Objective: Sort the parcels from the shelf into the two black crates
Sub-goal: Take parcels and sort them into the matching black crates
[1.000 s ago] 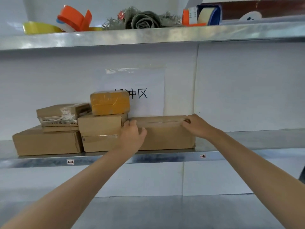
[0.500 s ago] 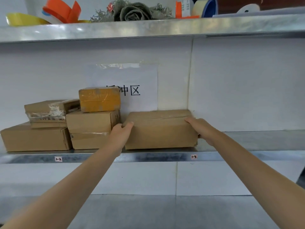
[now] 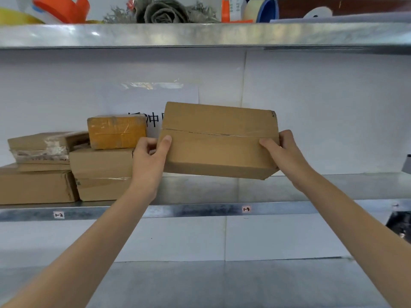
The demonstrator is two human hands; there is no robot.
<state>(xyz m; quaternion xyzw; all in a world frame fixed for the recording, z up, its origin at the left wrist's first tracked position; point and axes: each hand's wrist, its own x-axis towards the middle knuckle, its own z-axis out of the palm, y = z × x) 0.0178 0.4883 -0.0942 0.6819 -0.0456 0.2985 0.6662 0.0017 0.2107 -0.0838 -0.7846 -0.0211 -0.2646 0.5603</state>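
- Long brown cardboard parcel point(image 3: 219, 141) held clear of the galvanised metal shelf point(image 3: 200, 210), tilted so its taped top seam faces the camera; right end sits slightly lower than the left
- Left hand point(image 3: 149, 161) clamped on the parcel's left end, thumb laid over the front face near the seam, remaining digits behind the box and hidden
- Right hand point(image 3: 287, 156) clamped on the parcel's right end, thumb on the front face, palm wrapped round the lower right corner
- Left on the shelf, to the left of the held parcel: a medium plain brown carton point(image 3: 102, 174) with a small box wrapped in orange-yellow tape point(image 3: 116, 131) stacked on top
- Further left: a flat brown carton point(image 3: 35, 187) at the frame edge, with a thin brown packet bearing crumpled clear tape point(image 3: 42, 147) lying on it
- White paper sign with black characters point(image 3: 153, 103) taped to the back wall, partly covered by the held parcel
- Shelf edge carries small tags "1-2" point(image 3: 59, 214) and "1-3" point(image 3: 246, 209)
- Upper shelf point(image 3: 200, 35): tape rolls and a grey fabric flower, only partly in frame
- Crates not in view
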